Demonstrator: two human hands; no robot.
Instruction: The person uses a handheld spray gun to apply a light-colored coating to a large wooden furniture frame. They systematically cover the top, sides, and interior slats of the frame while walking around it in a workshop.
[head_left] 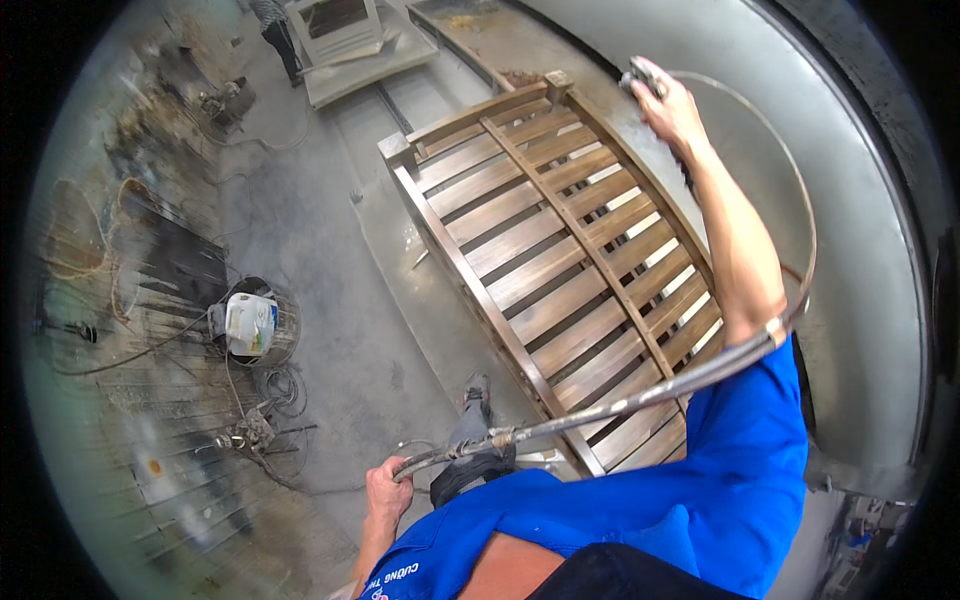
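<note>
My right hand [672,112] is raised at the far right, its fingers wrapped round a small metal spray gun [638,74]. A thin hose [800,190] loops from the gun down to my upper arm. My left hand [388,490], low and left of my body, grips a thicker hose [590,412] that runs across in front of me to my right elbow. Between the arms lies a brown slatted wooden frame [545,215] with square corner posts and a long middle rail. The gun is beyond the frame's far right edge, apart from it.
A bucket [270,325] with a white container on it stands at left among coiled hoses and a pump-like device [250,432]. A curved grey wall [870,260] closes the right side. Another wooden piece [345,40] rests on a pale platform at the back, near a standing person [278,35].
</note>
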